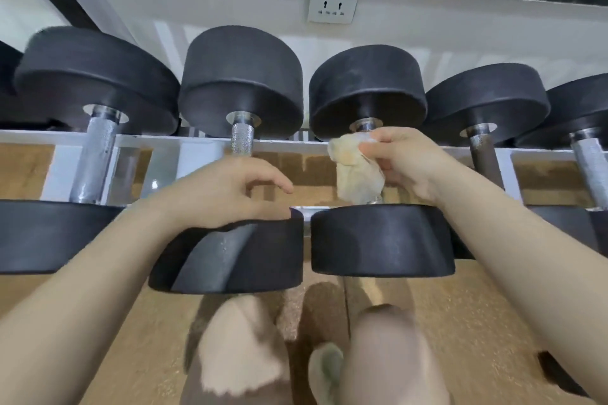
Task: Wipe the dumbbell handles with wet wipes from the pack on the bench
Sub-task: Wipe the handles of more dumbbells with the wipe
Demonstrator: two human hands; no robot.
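- The dumbbell heads (368,89) before me look like matt black rubber, faintly dusty.
- The handles (242,138) at 12 o'clock are bright knurled metal; one at 3 o'clock (483,158) looks dull brown.
- My right hand (404,164) holds a crumpled, yellowed wipe (357,171).
- The floor (477,322) looks like grainy wood.

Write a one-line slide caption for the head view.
Right hand wraps a wipe round a racked dumbbell's handle; left hand steadies the neighbouring dumbbell.
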